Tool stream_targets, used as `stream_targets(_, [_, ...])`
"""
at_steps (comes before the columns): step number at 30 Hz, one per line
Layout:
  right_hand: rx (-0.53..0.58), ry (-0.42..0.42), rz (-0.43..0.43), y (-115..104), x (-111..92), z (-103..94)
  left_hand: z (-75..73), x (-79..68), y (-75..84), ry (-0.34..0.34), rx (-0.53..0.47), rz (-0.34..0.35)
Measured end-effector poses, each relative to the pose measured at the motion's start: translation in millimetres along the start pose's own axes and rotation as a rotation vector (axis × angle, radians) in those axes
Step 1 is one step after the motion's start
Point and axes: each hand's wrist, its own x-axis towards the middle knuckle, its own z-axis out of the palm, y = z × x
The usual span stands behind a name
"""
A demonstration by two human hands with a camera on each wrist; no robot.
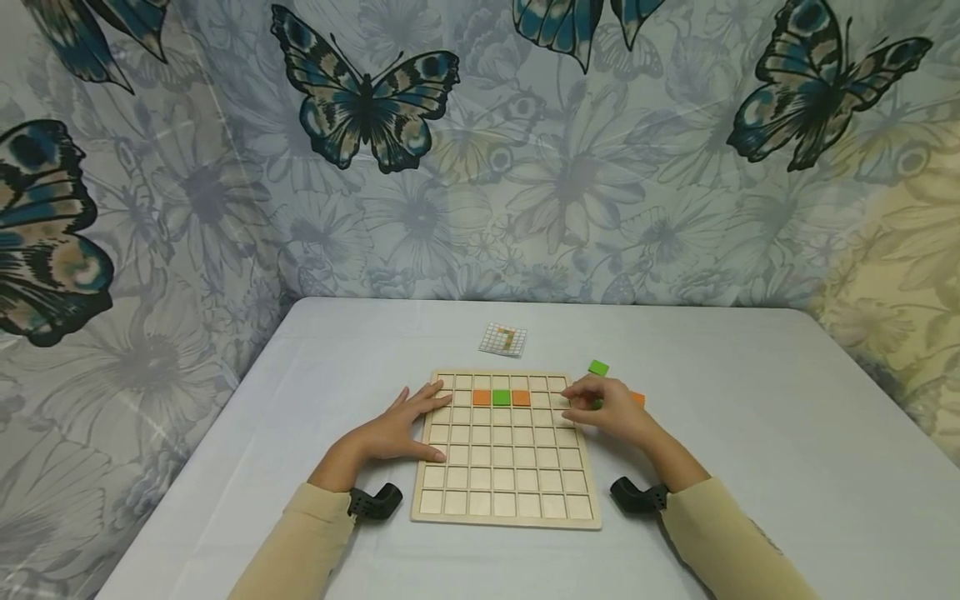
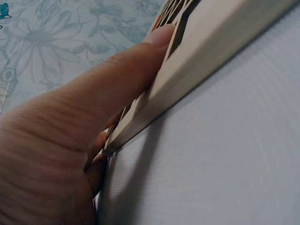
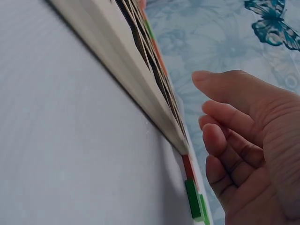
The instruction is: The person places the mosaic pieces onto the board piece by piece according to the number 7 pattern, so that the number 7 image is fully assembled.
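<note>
I locate the board (image 1: 491,479) flat on the counter (image 1: 735,400), positioned between the hands. Its second row from the far side carries three adjacent tiles: orange (image 1: 482,398), green (image 1: 501,398) and orange (image 1: 521,398).

Left hand (image 1: 397,427): fingers and thumb extended and spread, resting on the board's left edge. In the left wrist view I read the thumb lying across the rim.

Right hand (image 1: 609,408): at the upper right edge, fingers loosely bent, thumb apart from them — the right wrist view shows nothing in the gap. Whether the fingertips touch the board, I cannot tell.

Loose tiles lie around the right hand: a green one (image 1: 598,367) just beyond it, an orange one (image 1: 637,398) partly hidden behind it, and another green one, mostly covered by the fingers.

Beyond the board's far edge — near, not touching — I find the card (image 1: 503,340), printed with a grid and coloured squares.
</note>
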Motion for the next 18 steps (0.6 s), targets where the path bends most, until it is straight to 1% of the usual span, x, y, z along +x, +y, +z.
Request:
stream_targets(7, [-0.087, 0.055, 0.049, 2, -11, -9.6, -0.1, 0.1, 1.0, -0.001, 0.0, -0.006])
stream_targets(14, [-0.131, 0.094, 0.037, 9, -13, -18.8, -0.1, -0.3, 1.0, -0.001, 0.002, -0.009])
stream_targets(18, [-0.139, 0.106, 0.053, 16, -15, -24.3, -0.1, 0.1, 1.4, 0.0, 0.0, -0.013])
